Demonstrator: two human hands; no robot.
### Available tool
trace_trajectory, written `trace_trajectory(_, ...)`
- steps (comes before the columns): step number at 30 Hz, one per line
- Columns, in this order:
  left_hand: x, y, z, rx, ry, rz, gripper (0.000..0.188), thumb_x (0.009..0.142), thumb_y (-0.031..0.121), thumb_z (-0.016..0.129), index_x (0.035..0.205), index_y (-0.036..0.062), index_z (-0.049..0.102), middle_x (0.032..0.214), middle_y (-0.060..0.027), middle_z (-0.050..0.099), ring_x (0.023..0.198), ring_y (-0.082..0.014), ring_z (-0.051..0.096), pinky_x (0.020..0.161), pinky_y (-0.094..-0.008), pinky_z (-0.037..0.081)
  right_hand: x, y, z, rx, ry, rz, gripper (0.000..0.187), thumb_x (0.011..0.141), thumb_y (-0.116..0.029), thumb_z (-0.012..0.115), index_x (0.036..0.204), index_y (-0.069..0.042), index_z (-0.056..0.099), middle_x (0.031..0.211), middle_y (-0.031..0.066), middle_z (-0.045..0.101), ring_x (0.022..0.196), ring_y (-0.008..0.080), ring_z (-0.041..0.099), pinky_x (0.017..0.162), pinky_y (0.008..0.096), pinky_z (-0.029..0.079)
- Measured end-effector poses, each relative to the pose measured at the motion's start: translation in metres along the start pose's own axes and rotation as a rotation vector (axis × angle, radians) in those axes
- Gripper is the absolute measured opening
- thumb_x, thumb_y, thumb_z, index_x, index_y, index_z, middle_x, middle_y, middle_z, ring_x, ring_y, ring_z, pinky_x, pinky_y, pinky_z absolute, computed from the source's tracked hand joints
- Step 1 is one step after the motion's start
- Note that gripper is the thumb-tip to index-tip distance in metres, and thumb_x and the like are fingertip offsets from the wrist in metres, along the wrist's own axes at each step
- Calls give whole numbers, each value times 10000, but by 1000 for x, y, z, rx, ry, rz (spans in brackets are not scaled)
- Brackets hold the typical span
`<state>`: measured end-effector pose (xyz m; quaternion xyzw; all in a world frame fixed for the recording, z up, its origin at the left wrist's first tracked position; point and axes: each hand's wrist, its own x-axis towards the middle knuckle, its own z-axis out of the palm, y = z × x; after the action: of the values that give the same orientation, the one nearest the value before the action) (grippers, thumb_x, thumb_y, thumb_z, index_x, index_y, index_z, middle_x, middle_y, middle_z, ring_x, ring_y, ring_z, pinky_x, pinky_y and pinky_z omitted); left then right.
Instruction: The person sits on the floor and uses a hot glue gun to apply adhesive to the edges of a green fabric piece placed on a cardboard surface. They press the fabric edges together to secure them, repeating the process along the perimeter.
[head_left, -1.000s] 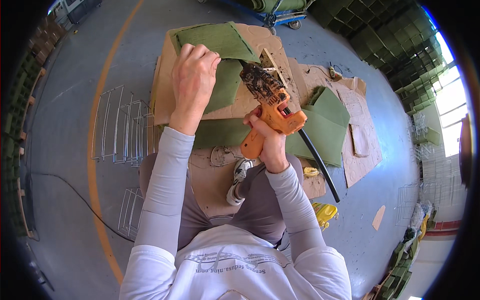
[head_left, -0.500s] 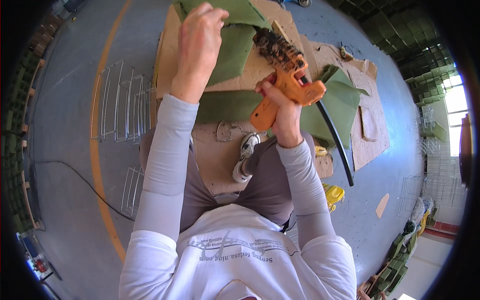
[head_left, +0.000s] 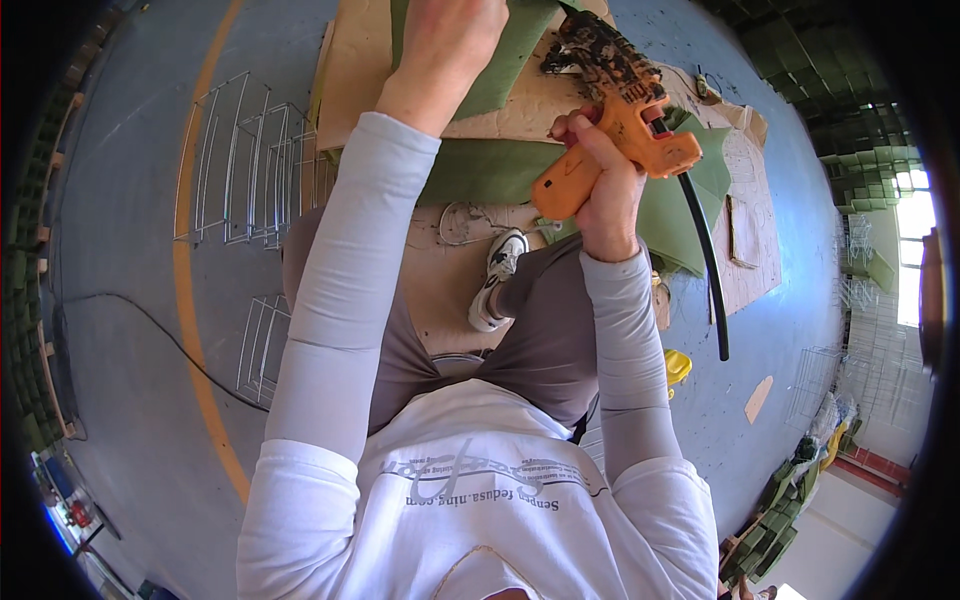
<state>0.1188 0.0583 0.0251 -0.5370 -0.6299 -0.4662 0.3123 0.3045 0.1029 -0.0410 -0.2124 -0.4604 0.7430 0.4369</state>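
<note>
An orange glue gun (head_left: 620, 130) is in my right hand (head_left: 610, 190), whose fingers wrap around its handle. Dark, crusted residue covers its front half, which points up and away over the table. A long black glue stick (head_left: 712, 265) sticks out of its back end and hangs down to the right. My left hand (head_left: 452, 45) is at the top edge, over a green sheet (head_left: 515, 65) on the cardboard-covered table. The frame cuts off its fingertips, so its grip is hidden. The gun's tip is close to the sheet's right edge.
Another green piece (head_left: 480, 170) hangs along the table's near side. More green sheets (head_left: 690, 210) lie on cardboard (head_left: 745, 275) at the right. Wire frames (head_left: 250, 165) stand on the floor at the left, near a dark cable (head_left: 165, 355). A yellow object (head_left: 678, 366) sits beside my right forearm.
In the view, the glue gun and my right hand have shifted right and slightly up. My left hand has moved up and right, its fingers now passing out of the frame.
</note>
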Motion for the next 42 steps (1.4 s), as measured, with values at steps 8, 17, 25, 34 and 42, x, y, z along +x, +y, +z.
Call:
trace_trajectory(8, 1, -2, 4, 19, 42, -62, 65, 747, 5, 582, 762, -27, 636, 765, -179, 599, 787, -344, 590, 714, -418, 466, 3, 0, 0, -16, 11, -33, 228, 770, 61, 603, 980, 8, 533, 873, 80, 570, 748, 222, 604, 716, 344, 488)
trace_trajectory(17, -3, -4, 7, -4, 59, -45, 68, 742, -6, 574, 763, -38, 630, 762, -189, 591, 800, -352, 583, 721, -424, 463, 7, 3, -4, -39, -6, -40, 209, 778, 40, 603, 976, 12, 540, 876, 81, 574, 746, 229, 605, 720, 347, 486)
trace_trajectory(25, -3, -4, 6, -39, 59, -62, 64, 749, -4, 579, 769, -34, 633, 773, -186, 598, 803, -349, 587, 723, -421, 462, 3, 3, 0, -73, -29, -55, 192, 790, 12, 605, 974, 23, 553, 870, 96, 583, 773, 244, 603, 743, 366, 489)
trace_trajectory(34, -2, 0, 2, -59, 23, -105, 56, 745, -26, 595, 781, -44, 634, 780, -184, 600, 799, -347, 591, 717, -416, 463, -1, 0, 5, -63, -56, -13, 197, 773, 42, 607, 956, 0, 548, 860, 73, 579, 735, 213, 601, 715, 328, 466)
trace_trajectory(42, -2, 3, 3, -71, 22, -106, 60, 743, -40, 588, 784, -46, 631, 786, -192, 599, 805, -355, 593, 713, -422, 467, 0, 2, 1, -74, -84, -2, 206, 776, 27, 613, 970, 3, 548, 861, 74, 583, 736, 208, 600, 721, 320, 461)
